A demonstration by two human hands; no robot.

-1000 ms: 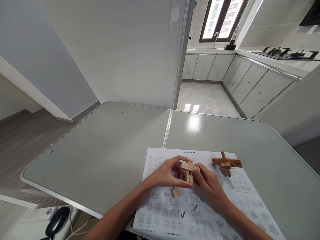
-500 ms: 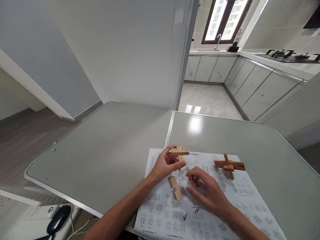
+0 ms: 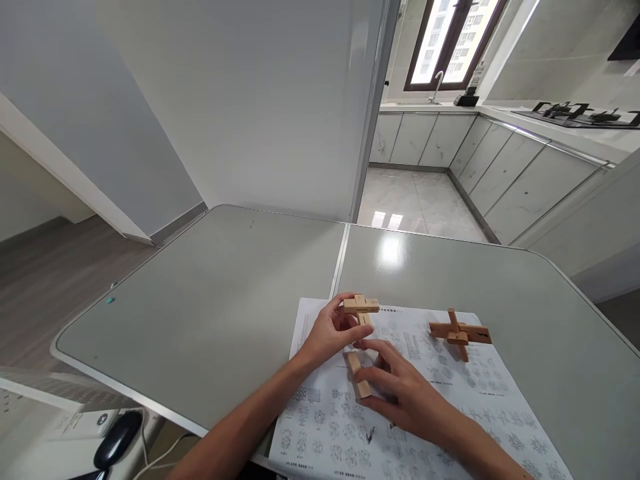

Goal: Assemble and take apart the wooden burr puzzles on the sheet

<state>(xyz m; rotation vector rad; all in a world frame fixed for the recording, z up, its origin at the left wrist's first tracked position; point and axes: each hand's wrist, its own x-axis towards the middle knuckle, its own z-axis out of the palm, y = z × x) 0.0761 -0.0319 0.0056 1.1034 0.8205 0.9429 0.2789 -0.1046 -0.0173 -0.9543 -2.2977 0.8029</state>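
My left hand (image 3: pixel 333 331) is closed around a few joined light wooden burr puzzle pieces (image 3: pixel 361 305), held above the printed sheet. Below it, my right hand (image 3: pixel 395 377) pinches a single light wooden puzzle piece (image 3: pixel 359 377) between thumb and fingers, low over the paper. That piece shows a plain side, its notch out of sight. To the right, a darker brown wooden cross-shaped puzzle (image 3: pixel 457 335) rests on the sheet's far part, with neither hand on it. My fingertips hide part of both held items.
A large sheet (image 3: pixel 340 433) printed with small puzzle diagrams lies under my hands on the grey-green table (image 3: pixel 200 320). A black mouse (image 3: pixel 118 440) with a cable is at lower left, below the table edge. Behind stand a white wall panel and a kitchen with a stove (image 3: pixel 575 115).
My right hand has moved left and taken hold of the loose notched piece, which is now turned so its notch no longer shows. My left hand stays nearly still.
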